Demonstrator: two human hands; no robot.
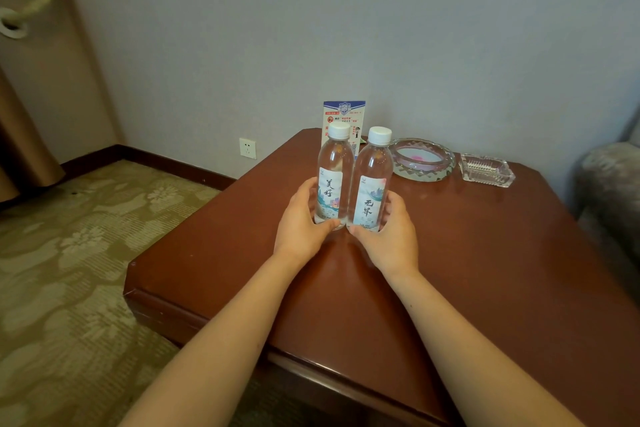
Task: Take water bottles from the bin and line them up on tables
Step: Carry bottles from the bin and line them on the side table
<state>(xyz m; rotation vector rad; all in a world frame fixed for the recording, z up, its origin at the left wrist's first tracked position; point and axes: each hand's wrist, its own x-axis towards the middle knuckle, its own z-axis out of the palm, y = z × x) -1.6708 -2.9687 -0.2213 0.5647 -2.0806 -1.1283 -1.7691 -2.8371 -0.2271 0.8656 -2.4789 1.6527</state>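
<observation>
Item 1, left bottle (pixel 334 177): upright on the surface (pixel 485 253), white cap, label reads 美好. My left hand (pixel 301 222) holds its base, fingers (pixel 310 185) curled round it.
Item 2, right bottle (pixel 372 180): upright just beside the first, seemingly touching, label 无界. My right hand (pixel 391 232) grips it the same way.
I judge both are held low to square them side by side, labels forward.
Behind: printed card (pixel 343 114), small text unreadable.
Beside: round ashtray (pixel 420 158), square glass dish (pixel 486 170).
Bin not in view.

The left bottle (pixel 331 163) says 美好 in big letters. The right bottle (pixel 373 163) says 无界. The card (pixel 344 113) behind them, by the far edge of the table (pixel 485 253), has print too small to read.
</observation>
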